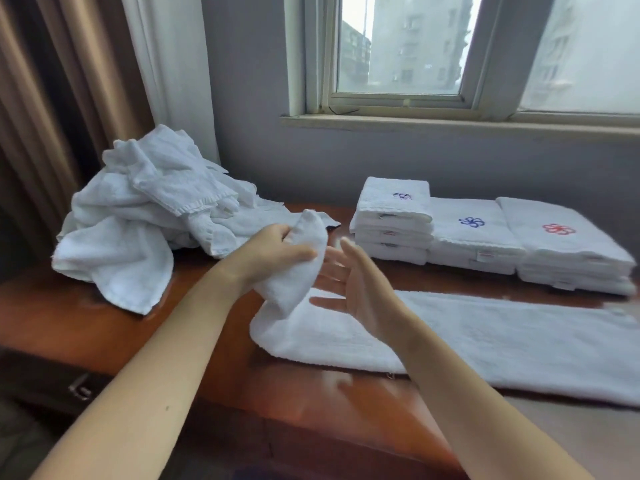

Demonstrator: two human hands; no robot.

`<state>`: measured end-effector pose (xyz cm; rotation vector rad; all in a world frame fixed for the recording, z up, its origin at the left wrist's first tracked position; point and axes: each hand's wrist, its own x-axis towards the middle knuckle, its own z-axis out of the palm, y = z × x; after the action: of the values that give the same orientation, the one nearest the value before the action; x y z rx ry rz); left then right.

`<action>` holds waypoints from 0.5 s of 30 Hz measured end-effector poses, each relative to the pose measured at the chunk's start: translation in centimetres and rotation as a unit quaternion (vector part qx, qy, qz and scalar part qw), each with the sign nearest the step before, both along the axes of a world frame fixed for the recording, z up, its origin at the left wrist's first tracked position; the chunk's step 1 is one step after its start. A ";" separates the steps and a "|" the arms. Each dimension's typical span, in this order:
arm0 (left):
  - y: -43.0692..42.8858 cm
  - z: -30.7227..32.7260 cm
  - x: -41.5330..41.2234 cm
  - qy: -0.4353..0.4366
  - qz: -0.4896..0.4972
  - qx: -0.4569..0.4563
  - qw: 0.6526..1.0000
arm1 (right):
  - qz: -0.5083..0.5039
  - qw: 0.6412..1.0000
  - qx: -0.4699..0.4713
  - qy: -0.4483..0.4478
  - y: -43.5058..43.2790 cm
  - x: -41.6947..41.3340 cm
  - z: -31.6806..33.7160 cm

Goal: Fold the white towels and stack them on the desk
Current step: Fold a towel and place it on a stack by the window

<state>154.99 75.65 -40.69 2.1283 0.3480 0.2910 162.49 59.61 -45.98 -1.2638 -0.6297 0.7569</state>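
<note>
A long white towel [485, 344] lies across the reddish wooden desk [214, 348], folded lengthwise. My left hand [273, 247] grips its left end and holds it lifted off the desk. Beside that raised end hovers my right hand [349, 282], palm turned left, fingers straight and holding nothing. A heap of unfolded white towels [138, 220] sits at the desk's back left. Three stacks of folded towels stand at the back right: a small tall one [394, 220], a middle one with a blue flower mark [474, 237] and a right one with a red flower mark [568, 244].
The desk stands against a grey wall under a window [401, 50]. Brown and white curtains [86, 81] hang at the left behind the heap. A drawer handle [79, 388] shows on the desk's front at lower left.
</note>
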 end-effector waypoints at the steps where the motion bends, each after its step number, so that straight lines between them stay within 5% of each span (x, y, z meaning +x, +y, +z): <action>1: -1.5 0.1 0.5 -0.008 -0.031 -0.023 0.999 | 0.018 1.000 0.020 0.014 -1.2 0.5 0.8; 6: -6.9 0.3 3.1 0.001 -0.112 -0.063 0.992 | 0.048 0.997 0.054 0.020 -7.2 2.5 2.4; 10: -9.7 -2.3 5.1 -0.042 -0.103 -0.054 0.992 | -0.148 0.986 -0.046 -0.055 -10.2 4.1 0.2; 15: -10.8 -8.8 5.3 0.024 -0.051 0.247 0.967 | -0.261 0.913 -0.254 -0.183 -10.8 4.5 -3.6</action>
<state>160.32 64.90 -49.44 2.6389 0.2058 0.2873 166.94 48.82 -49.55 -1.9810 -0.3609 0.2301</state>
